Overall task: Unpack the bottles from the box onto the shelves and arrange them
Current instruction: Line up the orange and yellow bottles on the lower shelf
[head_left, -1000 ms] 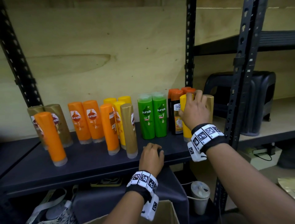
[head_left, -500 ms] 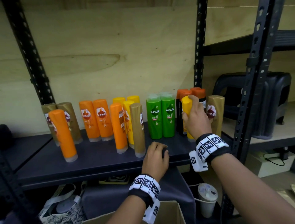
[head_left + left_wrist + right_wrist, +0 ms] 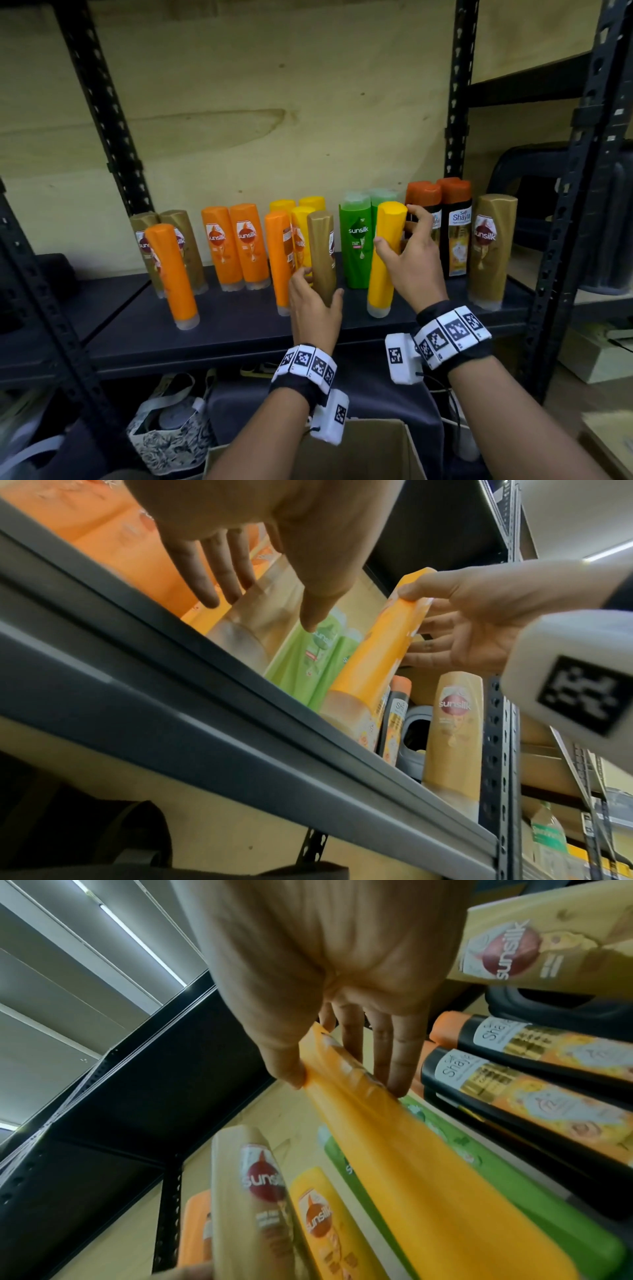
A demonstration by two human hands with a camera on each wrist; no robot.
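Shampoo bottles stand in rows on the dark shelf (image 3: 239, 325). My left hand (image 3: 318, 284) grips the lower part of a gold bottle (image 3: 320, 240) at the front, fingers on its left side and thumb on its right. In the left wrist view the same bottle (image 3: 270, 596) sits between the fingers and thumb of the left hand (image 3: 260, 610). My right hand (image 3: 394, 229) pinches a yellow bottle (image 3: 380, 284) near its top; it tilts slightly, in front of the green bottles (image 3: 356, 240). The right wrist view shows the thumb and fingers of that hand (image 3: 342, 1080) on the yellow bottle (image 3: 428, 1177).
Black Shayla bottles (image 3: 455, 233) and another gold bottle (image 3: 489, 250) stand to the right, orange and yellow ones to the left. A rack post (image 3: 555, 240) rises at the right edge. The open cardboard box (image 3: 359, 455) is below my arms. A bag (image 3: 168, 428) lies under the shelf.
My left hand rose from the shelf's front edge and took the gold bottle. The right hand carried the yellow bottle left, from beside the black bottles to the front of the green ones.
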